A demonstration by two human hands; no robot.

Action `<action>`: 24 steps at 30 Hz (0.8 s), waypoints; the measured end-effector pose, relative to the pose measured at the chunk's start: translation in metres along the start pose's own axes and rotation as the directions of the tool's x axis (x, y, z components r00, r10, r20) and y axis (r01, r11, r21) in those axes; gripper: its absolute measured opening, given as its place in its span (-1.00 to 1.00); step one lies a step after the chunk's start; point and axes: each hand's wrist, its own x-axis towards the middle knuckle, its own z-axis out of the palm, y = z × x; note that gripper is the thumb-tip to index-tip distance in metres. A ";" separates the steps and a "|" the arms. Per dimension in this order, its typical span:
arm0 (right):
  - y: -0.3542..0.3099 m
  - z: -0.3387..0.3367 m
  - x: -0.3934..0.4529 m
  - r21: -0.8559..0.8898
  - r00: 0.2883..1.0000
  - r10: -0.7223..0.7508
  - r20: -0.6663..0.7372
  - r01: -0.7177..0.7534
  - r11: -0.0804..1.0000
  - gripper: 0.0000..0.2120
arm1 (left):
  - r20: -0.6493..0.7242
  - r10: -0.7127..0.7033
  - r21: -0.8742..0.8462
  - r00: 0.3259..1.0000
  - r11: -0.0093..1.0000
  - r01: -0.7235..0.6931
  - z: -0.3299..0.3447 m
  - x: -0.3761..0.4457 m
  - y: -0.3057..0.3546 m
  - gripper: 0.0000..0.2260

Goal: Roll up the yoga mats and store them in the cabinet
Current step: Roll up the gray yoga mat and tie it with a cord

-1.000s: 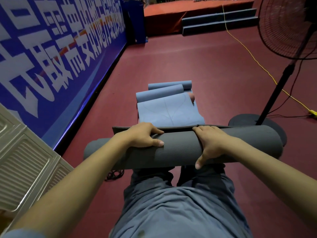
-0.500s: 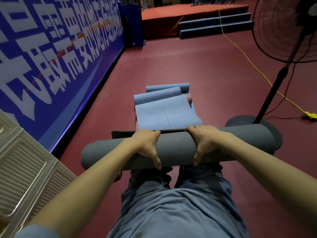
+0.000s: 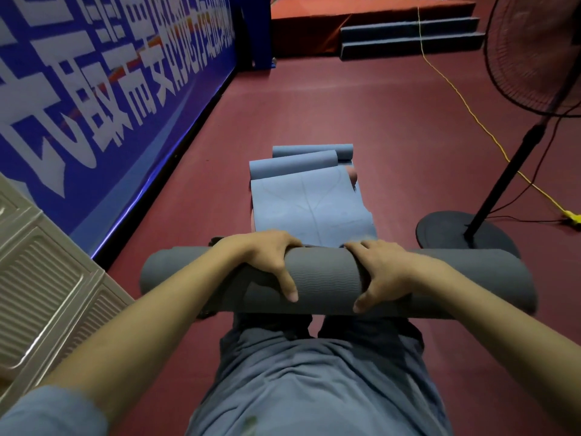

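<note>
A blue banner with large white characters runs along the left side, and a pale ribbed cabinet sits at the lower left, cut off by the frame edge. On the right stands a fan on a black pole with a round base resting on the dark red floor; a yellow cable trails past it towards a raised red stage with grey steps. Ahead on the floor lie blue mats, one spread flat with its far end curled, another roll just behind it, and a pinkish mat edge peeking out beneath.

The grey mat is rolled into a thick tube lying across the view, its long axis running left to right, in front of the person's knees and just short of the blue mats. Its loose flap is mostly hidden behind the roll. The left hand curls over the top with the thumb pointing down the near side; the right hand does the same, so each grip wraps the roll. The roll's right end partly covers the fan base.
</note>
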 end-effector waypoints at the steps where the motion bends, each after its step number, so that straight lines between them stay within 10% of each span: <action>1: -0.007 0.006 -0.002 -0.062 0.997 -0.022 -0.067 0.018 0.998 0.25 | -0.096 -0.009 -0.032 0.995 0.999 0.006 -0.002 0.000 -0.003 -0.10; 4: -0.028 0.020 -0.001 -0.155 0.980 -0.054 -0.190 0.025 0.988 0.46 | -0.497 0.030 0.006 0.867 0.999 -0.031 -0.004 -0.007 -0.009 -0.38; 8: -0.034 0.027 0.027 -0.242 0.957 -0.008 -0.291 -0.065 0.968 0.54 | -0.907 -0.012 -0.076 0.421 0.988 -0.136 0.048 -0.013 -0.002 -0.83; 13: -0.019 0.022 0.055 -0.200 0.892 -0.084 -0.443 -0.007 0.980 0.26 | -0.367 -0.438 -0.857 0.820 0.503 -0.115 0.134 -0.013 -0.002 -0.66; 18: -0.012 0.031 0.057 -0.202 0.844 -0.119 -0.523 0.013 0.979 0.18 | -0.059 -0.438 -0.927 0.897 -0.309 -0.212 0.112 -0.005 -0.016 -0.45; 24: 0.007 0.029 0.049 -0.120 0.707 -0.118 -0.697 0.047 0.992 0.15 | -0.354 -0.458 -0.841 0.815 -0.225 -0.492 0.101 0.003 -0.002 -0.26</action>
